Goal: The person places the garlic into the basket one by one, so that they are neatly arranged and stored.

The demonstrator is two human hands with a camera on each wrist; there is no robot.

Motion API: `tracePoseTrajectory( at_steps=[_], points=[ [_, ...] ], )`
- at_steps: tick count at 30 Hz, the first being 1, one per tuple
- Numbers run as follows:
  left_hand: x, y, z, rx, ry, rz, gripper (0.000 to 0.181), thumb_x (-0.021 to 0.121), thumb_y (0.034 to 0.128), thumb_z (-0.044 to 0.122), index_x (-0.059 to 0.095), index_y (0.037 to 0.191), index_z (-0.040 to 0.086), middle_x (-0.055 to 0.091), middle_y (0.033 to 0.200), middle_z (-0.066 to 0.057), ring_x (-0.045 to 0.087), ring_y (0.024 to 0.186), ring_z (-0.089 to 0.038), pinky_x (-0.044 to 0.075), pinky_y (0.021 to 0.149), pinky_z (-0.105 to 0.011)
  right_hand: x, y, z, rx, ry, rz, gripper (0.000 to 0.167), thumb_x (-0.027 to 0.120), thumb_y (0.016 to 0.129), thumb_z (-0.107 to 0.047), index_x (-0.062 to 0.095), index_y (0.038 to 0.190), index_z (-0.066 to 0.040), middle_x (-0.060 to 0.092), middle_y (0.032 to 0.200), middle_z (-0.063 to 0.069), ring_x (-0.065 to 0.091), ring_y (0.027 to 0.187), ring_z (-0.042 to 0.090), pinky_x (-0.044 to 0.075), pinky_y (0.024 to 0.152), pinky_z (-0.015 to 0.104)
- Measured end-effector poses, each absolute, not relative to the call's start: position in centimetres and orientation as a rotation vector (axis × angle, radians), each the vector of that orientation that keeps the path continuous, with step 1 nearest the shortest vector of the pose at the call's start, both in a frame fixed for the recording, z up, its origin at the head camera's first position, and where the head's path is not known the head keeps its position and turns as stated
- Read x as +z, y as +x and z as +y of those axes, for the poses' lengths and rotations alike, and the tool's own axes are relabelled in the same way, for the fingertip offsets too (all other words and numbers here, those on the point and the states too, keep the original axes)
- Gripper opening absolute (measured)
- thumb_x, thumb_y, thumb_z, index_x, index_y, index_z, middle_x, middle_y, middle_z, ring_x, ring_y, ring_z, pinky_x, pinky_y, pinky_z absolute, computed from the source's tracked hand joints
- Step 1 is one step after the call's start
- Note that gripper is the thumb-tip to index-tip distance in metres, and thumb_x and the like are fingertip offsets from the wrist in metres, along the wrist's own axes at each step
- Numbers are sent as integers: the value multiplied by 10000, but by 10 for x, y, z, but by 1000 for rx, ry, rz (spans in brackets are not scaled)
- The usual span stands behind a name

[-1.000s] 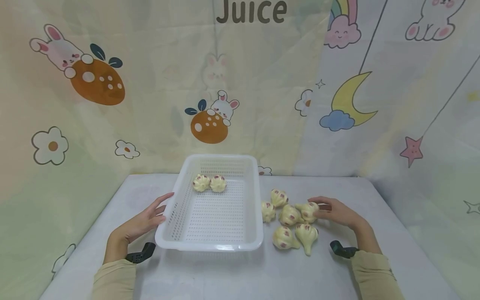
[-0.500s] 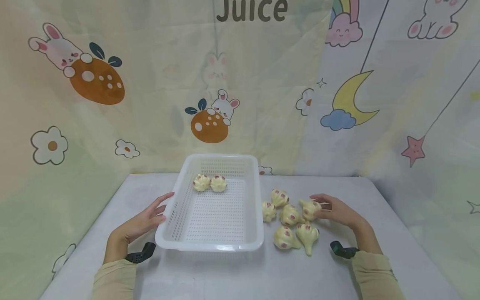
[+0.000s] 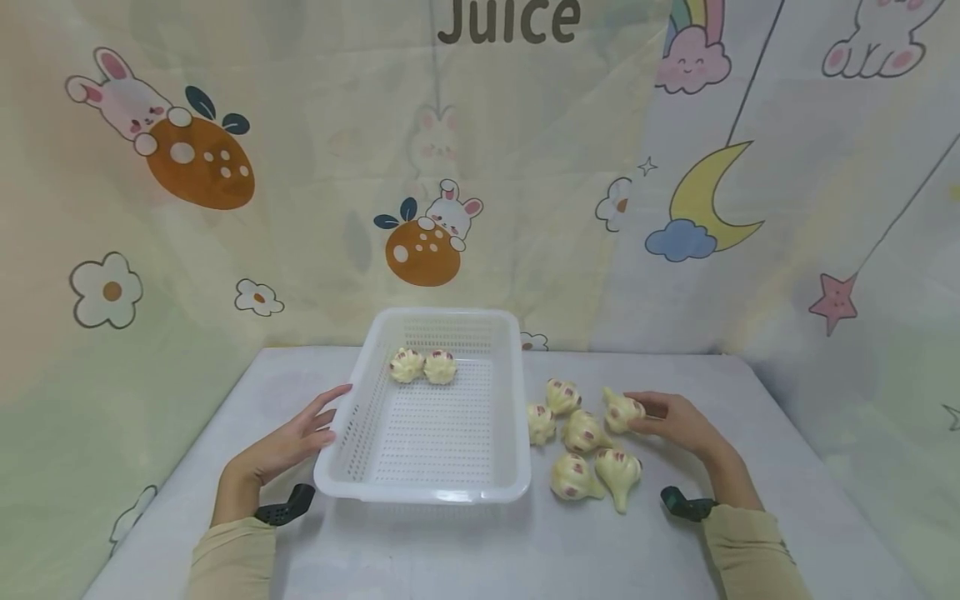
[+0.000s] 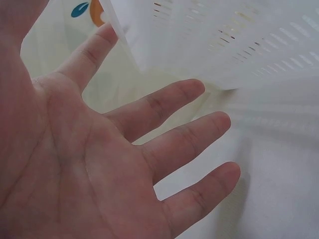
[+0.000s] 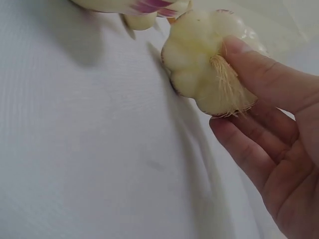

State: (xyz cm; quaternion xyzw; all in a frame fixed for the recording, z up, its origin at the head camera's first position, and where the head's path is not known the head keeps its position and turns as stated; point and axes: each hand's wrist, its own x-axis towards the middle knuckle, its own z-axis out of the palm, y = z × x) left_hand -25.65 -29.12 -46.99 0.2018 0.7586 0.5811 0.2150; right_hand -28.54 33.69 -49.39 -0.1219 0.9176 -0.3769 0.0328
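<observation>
My right hand (image 3: pixel 678 423) holds a garlic bulb (image 3: pixel 623 412) at the right end of a group of bulbs. In the right wrist view, the thumb presses beside the root tuft of this garlic bulb (image 5: pixel 199 64), and the other fingers lie behind and under it. My left hand (image 3: pixel 288 446) has its fingers spread at the left side of a white plastic basket (image 3: pixel 422 493). Its fingertip touches the rim in the left wrist view, where the palm (image 4: pixel 75 154) faces the camera. Two garlic bulbs (image 3: pixel 439 367) sit at the basket's far end.
Between the basket and my right hand lie several more garlic bulbs (image 3: pixel 583 431) on the white table (image 3: pixel 480 554). A cartoon-printed cloth (image 3: pixel 315 208) hangs right behind the table. Black devices are strapped at both wrists.
The bulb in my right hand has turned, its stem swinging from pointing left to pointing up, slightly away from the other bulbs. The left hand and basket stay in place.
</observation>
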Motion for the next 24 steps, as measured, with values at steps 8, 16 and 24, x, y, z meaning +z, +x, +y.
tracePoseTrajectory(
  at_steps=[8, 16, 24],
  points=[
    [-469, -256, -289, 1609, 554, 2114, 715, 501, 972, 128, 83, 1511, 342, 319, 1485, -188, 531, 1203, -162, 418, 928, -410, -497, -287, 335, -1234, -319, 2831, 582, 781, 747, -392, 599, 1197, -71, 576, 1304, 182, 533, 1211, 399, 477, 933, 464],
    [-469, -255, -291, 1605, 607, 2113, 712, 482, 976, 103, 62, 1523, 283, 301, 1483, -239, 527, 1198, -131, 419, 926, -406, -502, -290, 333, -1259, -330, 2796, 721, 761, 775, -384, 489, 1361, -64, 485, 1386, 232, 517, 1217, 425, 500, 906, 428],
    [-467, -254, -290, 1604, 612, 2112, 712, 483, 977, 98, 63, 1522, 279, 303, 1480, -238, 529, 1193, -116, 422, 928, -391, -503, -289, 330, -1228, -334, 2828, 673, 751, 789, -373, 527, 1344, -68, 512, 1363, 232, 540, 1196, 412, 510, 889, 412]
  ],
)
